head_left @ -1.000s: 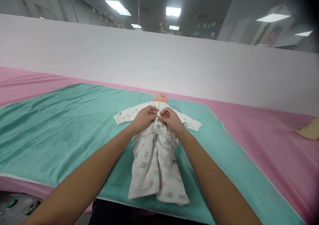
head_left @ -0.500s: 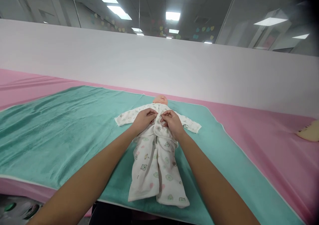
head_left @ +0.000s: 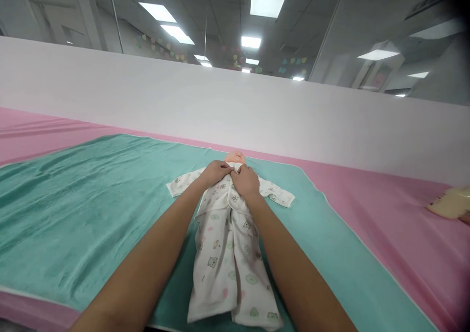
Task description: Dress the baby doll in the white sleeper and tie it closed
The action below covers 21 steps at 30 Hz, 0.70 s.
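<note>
A baby doll [head_left: 235, 156] lies on its back on a teal towel [head_left: 91, 200], head pointing away from me. It wears a white printed romper [head_left: 229, 253] with sleeves spread to both sides. My left hand [head_left: 216, 172] and my right hand [head_left: 245, 180] meet at the romper's chest just below the doll's chin. Fingers of both hands are curled and pinch the front edges of the fabric together. The fastening between the fingertips is too small to make out.
The towel lies on a pink sheet [head_left: 396, 224]. A white partition [head_left: 257, 111] runs along the far side. A pale yellow object [head_left: 446, 203] rests at the right edge. The towel's near edge [head_left: 33, 295] is close to me.
Both hands have slid up the romper from mid-chest towards the doll's neck, staying pinched on the fabric. The camera has tilted slightly, so the scene sits lower in view.
</note>
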Motion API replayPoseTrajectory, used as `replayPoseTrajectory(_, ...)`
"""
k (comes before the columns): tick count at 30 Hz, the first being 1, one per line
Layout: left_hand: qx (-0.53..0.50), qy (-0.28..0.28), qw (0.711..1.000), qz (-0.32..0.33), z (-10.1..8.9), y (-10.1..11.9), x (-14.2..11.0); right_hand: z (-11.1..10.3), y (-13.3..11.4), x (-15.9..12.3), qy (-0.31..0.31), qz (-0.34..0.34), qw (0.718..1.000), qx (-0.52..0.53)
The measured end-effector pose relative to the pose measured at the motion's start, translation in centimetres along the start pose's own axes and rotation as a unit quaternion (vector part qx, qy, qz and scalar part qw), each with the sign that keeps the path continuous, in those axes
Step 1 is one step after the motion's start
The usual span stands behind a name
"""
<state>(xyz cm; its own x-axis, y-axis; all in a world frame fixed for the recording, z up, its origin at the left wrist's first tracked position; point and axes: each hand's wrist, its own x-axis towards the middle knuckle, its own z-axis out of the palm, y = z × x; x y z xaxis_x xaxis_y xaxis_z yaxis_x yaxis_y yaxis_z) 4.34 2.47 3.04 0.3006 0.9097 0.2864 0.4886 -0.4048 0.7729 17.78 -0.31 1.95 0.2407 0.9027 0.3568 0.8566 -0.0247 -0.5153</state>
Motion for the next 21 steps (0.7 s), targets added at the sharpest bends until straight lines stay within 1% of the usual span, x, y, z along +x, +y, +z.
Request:
replayPoseTrajectory(3,-0.018,-0.007,1.0,0.013,0.2,-0.5,0.1,0.0,0.7,0.3,-0.031,-0.015,0.998,0.047)
replayPoseTrajectory(5,-0.011,0.004,1.0,0.016,0.4,-0.6,0.1,0.1,1.1,0.5,-0.033,-0.016,0.995,0.092)
replayPoseTrajectory(8,0.012,0.031,0.999,0.016,0.8,-0.5,0.0,0.6,1.5,0.8,0.013,-0.012,0.98,0.199)
replayPoseTrajectory(11,0.012,0.046,0.999,0.02,1.0,-0.1,-0.3,1.2,1.6,0.7,0.043,-0.027,0.95,0.309)
replayPoseTrajectory(13,-0.027,0.059,0.998,0.023,1.0,0.2,-0.5,1.4,1.7,0.5,0.046,-0.04,0.936,0.346)
replayPoseTrajectory(15,-0.113,0.059,0.992,0.005,1.2,0.5,-0.7,1.5,1.9,0.4,0.036,-0.041,0.924,0.377)
replayPoseTrajectory(17,-0.193,0.054,0.98,-0.02,1.4,0.7,-0.9,1.4,2.2,0.3,0.012,-0.022,0.906,0.422)
replayPoseTrajectory(19,-0.225,0.057,0.972,-0.03,1.7,0.7,-0.9,1.4,2.5,0.3,-0.016,0.006,0.881,0.473)
replayPoseTrajectory(21,-0.229,0.064,0.971,-0.035,2.0,0.7,-0.9,1.3,2.9,0.4,-0.034,0.025,0.857,0.513)
